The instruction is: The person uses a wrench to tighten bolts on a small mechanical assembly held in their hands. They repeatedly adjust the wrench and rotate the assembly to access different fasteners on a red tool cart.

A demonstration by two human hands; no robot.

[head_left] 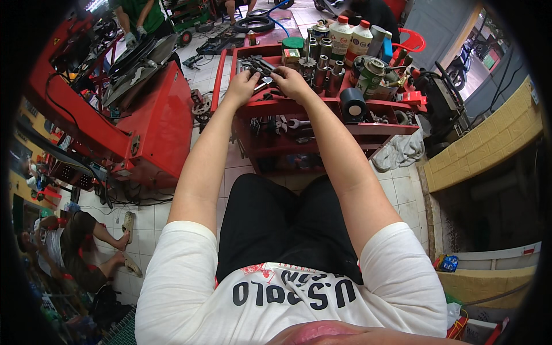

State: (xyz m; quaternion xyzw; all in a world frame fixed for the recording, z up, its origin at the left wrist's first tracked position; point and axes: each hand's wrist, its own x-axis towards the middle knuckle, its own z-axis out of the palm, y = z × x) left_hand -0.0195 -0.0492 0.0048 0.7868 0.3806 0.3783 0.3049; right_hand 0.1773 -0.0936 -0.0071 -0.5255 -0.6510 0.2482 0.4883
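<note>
Both arms reach forward over the top tray of a red tool cart (pixel 299 103). My left hand (pixel 241 87) is closed at the tray's left part, its fingertips against a dark metal tool (pixel 263 66) whose exact kind I cannot make out. From the other side my right hand (pixel 291 85) is closed too, thumb and fingers at the same tool's right end. Loose metal tools lie beneath and around the hands. Just right of them stand several steel sockets (pixel 322 72) and a green-lidded container (pixel 292 45). The fingers hide part of what they hold.
Two white bottles with red caps (pixel 341 38), a green can (pixel 371 76) and a black cylinder (pixel 352 104) crowd the cart. Open-end wrenches (pixel 298 123) lie on its lower shelf. A large red machine (pixel 155 121) stands left; a grey cloth (pixel 399 150) lies right. Other people work nearby.
</note>
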